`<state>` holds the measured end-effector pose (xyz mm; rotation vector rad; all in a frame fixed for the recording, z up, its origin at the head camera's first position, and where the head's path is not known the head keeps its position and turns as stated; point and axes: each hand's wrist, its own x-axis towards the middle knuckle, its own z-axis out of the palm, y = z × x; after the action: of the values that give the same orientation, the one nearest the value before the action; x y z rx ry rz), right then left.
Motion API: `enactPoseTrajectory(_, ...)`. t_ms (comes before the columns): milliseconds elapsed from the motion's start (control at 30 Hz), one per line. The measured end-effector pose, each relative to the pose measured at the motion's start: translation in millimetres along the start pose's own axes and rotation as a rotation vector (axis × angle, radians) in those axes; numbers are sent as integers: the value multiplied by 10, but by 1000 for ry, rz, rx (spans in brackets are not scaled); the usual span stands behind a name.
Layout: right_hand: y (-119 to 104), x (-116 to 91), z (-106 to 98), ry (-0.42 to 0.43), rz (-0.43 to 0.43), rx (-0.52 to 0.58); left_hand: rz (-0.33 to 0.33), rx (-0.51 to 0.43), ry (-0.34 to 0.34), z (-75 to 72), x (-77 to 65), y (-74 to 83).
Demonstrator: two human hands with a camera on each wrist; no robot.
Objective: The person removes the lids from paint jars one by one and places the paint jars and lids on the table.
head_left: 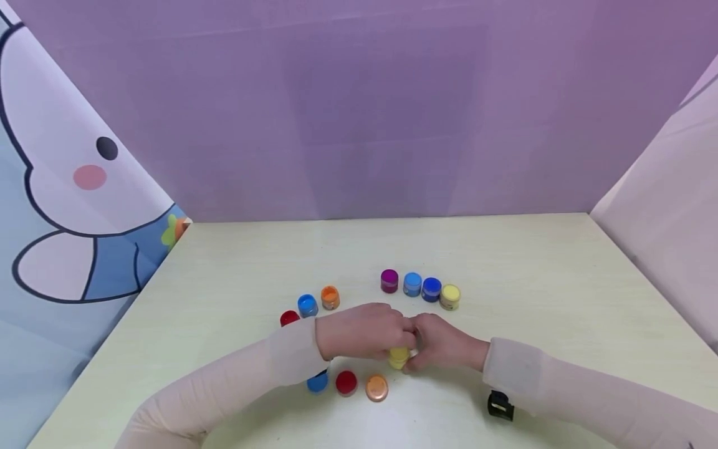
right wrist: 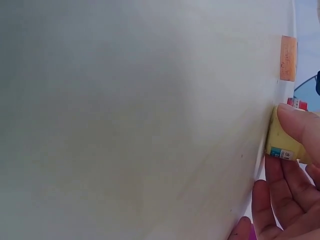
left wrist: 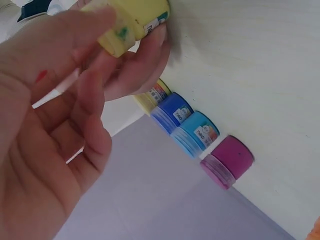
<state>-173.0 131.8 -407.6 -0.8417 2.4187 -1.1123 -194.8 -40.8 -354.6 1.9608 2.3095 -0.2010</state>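
Both hands meet over a small yellow paint jar near the middle of the table. My left hand pinches its lid between thumb and fingers, seen at the top of the left wrist view. Around the jar's body curl the thumb and fingers of my right hand. In the right wrist view the labelled yellow body stands close against the table. Curled fingers partly hide the jar from above.
Beyond the hands stand purple, light blue, dark blue and yellow lidded jars. Orange, blue and red uncapped jars are left. Blue, red and orange lids lie nearer.
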Motion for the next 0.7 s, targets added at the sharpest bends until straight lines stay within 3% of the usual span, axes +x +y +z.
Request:
enactPoseTrajectory(133, -6, 0, 5, 1, -12, -10, -54, 3, -21, -15, 23, 18)
enactPoseTrajectory(333, -13, -5, 5, 9, -41, -15, -189, 37, 35, 9, 21, 73)
enactPoseTrajectory(467, -8, -2, 10, 26, -64, -37, -279, 65, 2, -1, -10, 86)
enactPoseTrajectory(567, 1, -1, 9, 23, -46, -30, -248, 63, -8, -45, -37, 63)
enactPoseTrajectory(700, -2, -10, -2, 11, -2, -15, -98, 7, 19, -96, -56, 23)
